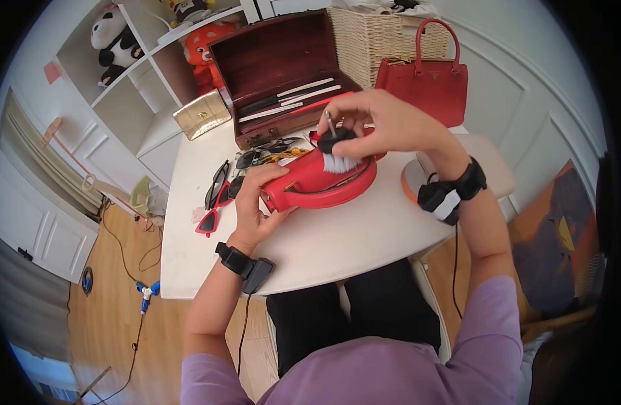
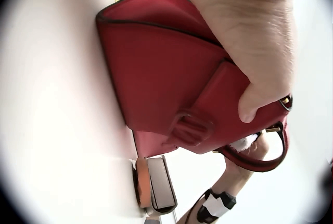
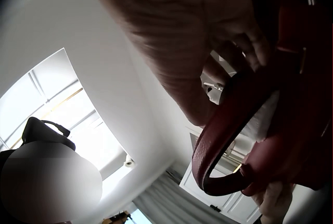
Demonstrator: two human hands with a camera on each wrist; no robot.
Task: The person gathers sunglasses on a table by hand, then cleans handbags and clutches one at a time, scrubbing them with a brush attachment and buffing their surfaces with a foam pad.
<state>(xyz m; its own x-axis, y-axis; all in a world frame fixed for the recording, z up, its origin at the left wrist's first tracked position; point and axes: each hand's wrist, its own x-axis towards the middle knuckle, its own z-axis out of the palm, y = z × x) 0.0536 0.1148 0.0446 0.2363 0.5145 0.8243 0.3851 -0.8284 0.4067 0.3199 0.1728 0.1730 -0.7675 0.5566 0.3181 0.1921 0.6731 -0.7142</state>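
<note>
A small red handbag (image 1: 303, 177) with a top handle (image 2: 255, 162) stands on the white table in front of me. My left hand (image 1: 255, 201) grips its left end, fingers over the top and thumb along the near side. The front flap and red buckle (image 2: 191, 128) show in the left wrist view. Above the bag, my right hand (image 1: 388, 121) pinches a brush (image 1: 336, 140) by its black top, from which a thin metal stem sticks up. The white bristles (image 1: 339, 164) reach down to the bag's top beside the handle.
Several sunglasses (image 1: 218, 185) lie left of the bag. Behind are a gold clutch (image 1: 202, 115), an open wooden case (image 1: 276, 67), a wicker basket (image 1: 364, 47) and a larger red handbag (image 1: 425, 88). An orange-edged round item (image 1: 410, 181) sits at the right.
</note>
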